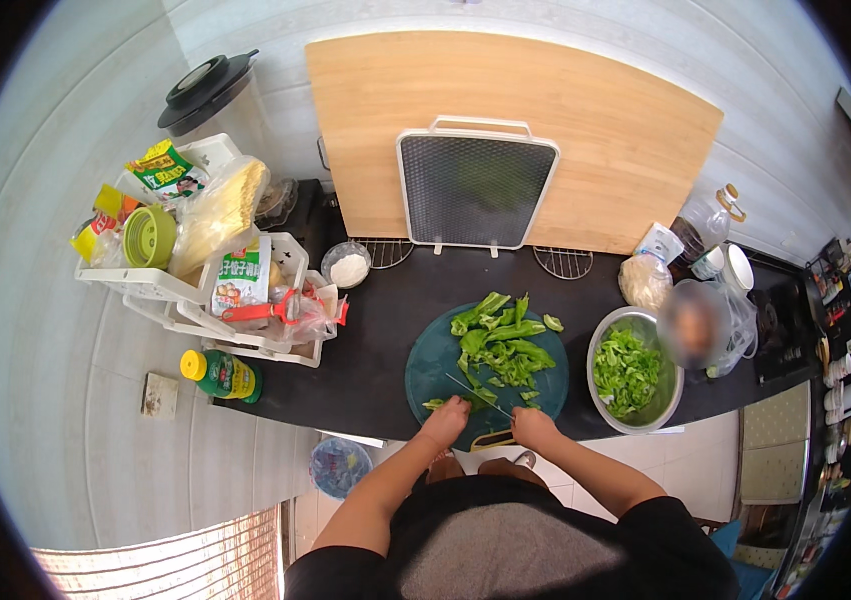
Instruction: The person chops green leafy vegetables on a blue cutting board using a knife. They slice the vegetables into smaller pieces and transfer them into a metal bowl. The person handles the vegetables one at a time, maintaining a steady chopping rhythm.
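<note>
You're in a black top (490,491), short loose sleeves (670,522) ending around the elbows, broad grey area (505,550) across the front, print or panel unclear. Forearms (595,476) bare, left hand (445,424) and right hand (534,430) bare too. One greyish shoe (525,459) peeks out below, too small for detail.

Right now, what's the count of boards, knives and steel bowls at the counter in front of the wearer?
Boards: 3 (round green board, wooden board, white-framed board)
Knives: 1 (thin-bladed knife)
Steel bowls: 1 (wide steel bowl)
Total: 5
</note>
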{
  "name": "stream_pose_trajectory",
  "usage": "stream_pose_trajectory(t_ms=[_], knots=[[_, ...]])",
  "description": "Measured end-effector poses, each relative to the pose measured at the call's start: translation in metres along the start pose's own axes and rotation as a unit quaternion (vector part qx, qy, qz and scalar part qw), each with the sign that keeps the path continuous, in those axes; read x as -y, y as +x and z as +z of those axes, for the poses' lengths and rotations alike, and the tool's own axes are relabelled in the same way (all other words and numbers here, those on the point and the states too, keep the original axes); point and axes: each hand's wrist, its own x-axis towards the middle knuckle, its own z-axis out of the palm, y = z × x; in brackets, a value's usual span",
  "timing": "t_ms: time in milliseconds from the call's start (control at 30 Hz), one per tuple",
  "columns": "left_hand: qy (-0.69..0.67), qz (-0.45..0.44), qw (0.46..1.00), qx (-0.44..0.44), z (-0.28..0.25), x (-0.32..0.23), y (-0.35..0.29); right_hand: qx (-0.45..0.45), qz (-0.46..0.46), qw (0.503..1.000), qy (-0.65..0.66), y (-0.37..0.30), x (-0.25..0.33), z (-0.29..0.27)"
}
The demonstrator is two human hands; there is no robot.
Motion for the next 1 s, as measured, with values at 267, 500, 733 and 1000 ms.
stream_pose_trajectory(t_ms=[267,500,733,1000], knots=[[0.003,-0.005,1.0,0.01,0.009,0.0,-0.005,-0.008,-0.032,0.999,-0.02,0.033,0.03,0.022],[0.017,-0.007,1.0,0.001,0.001,-0.003,-0.003,-0.118,0.007,0.99,0.08,0.031,0.024,0.026],[0.031,0.01,0.999,-0.017,0.011,0.002,-0.005,-0.065,-0.013,0.996,0.057,-0.001,0.023,-0.009],[0.042,0.026,0.999,-0.011,0.0,-0.004,-0.005,0.042,0.01,0.999,0.004,0.002,0.02,0.004]])
